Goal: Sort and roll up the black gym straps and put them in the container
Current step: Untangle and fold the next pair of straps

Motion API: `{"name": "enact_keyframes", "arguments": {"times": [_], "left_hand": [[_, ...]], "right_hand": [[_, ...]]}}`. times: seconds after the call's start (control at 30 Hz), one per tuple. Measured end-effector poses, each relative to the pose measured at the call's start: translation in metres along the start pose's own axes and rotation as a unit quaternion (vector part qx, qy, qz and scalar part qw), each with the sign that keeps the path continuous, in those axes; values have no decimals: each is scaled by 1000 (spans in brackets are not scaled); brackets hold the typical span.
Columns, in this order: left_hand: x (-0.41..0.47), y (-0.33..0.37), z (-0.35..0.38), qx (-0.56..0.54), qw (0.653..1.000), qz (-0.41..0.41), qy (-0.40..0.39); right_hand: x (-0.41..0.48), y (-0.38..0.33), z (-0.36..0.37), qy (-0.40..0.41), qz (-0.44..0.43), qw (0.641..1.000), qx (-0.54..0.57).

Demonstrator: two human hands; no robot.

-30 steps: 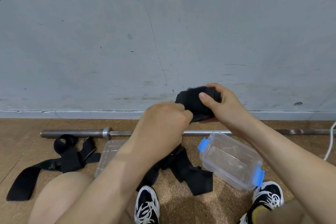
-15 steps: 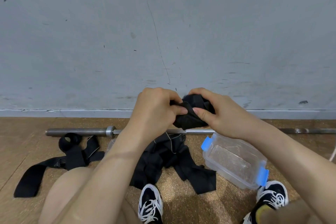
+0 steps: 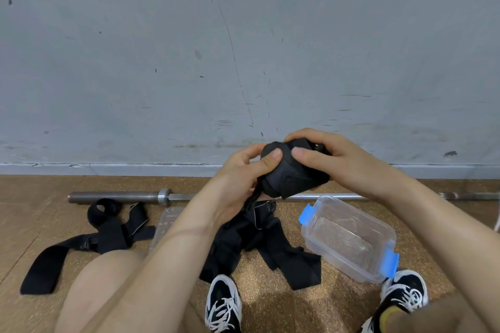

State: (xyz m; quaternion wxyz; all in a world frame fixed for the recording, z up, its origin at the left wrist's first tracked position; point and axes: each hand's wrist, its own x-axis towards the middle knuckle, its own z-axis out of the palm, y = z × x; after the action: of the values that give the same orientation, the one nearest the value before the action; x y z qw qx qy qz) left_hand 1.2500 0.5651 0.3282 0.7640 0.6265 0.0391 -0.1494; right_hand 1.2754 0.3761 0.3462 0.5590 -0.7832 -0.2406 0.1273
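Black webbing rolled into a tight bundle (image 3: pixel 293 173) is held up in front of the grey wall (image 3: pixel 243 48) by both hands. The grip of the left hand (image 3: pixel 243 178) is clenched on the bundle's left side, with the thumb pressed across its front. The grip of the right hand (image 3: pixel 341 162) is closed over its top and right side. A thin tail is seen dropping from the bundle toward a heap of loose straps (image 3: pixel 270 246) on the floor (image 3: pixel 270 305), between two shoes. A clear container (image 3: pixel 349 238) with blue clips is set open just right of the heap. A clear lid (image 3: pixel 166 222) lies left of it, partly hidden by the forearm. Another strap (image 3: pixel 102 232) is spread out farther left, near a steel barbell (image 3: pixel 116 196) laid along the wall.
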Motion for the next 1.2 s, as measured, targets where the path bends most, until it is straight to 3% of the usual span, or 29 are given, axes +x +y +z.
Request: {"name": "enact_keyframes", "arguments": {"times": [0.17,0.43,0.6,0.73,0.83,0.93,1.0,1.07,1.2], "left_hand": [[3,-5,11,42,996,37,65],[1,-12,16,75,986,130,74],[7,-20,12,153,980,85,90],[11,-16,21,44,994,-10,103],[17,-23,29,-31,988,-65,137],[18,-28,34,-35,984,-58,167],[18,-27,32,-17,984,-39,174],[18,-25,30,8,985,-21,173],[30,-29,24,40,981,-34,186]], "right_hand": [[3,8,20,135,18,991,19],[-3,6,17,94,-57,986,-125],[-1,-2,8,26,50,985,-166],[3,-4,14,60,71,971,-220],[0,-6,31,121,15,944,-308],[-1,-4,43,182,-45,877,-443],[-2,-3,46,213,-76,852,-472],[-3,1,48,205,-78,859,-463],[-8,9,41,78,-27,910,-405]]}}
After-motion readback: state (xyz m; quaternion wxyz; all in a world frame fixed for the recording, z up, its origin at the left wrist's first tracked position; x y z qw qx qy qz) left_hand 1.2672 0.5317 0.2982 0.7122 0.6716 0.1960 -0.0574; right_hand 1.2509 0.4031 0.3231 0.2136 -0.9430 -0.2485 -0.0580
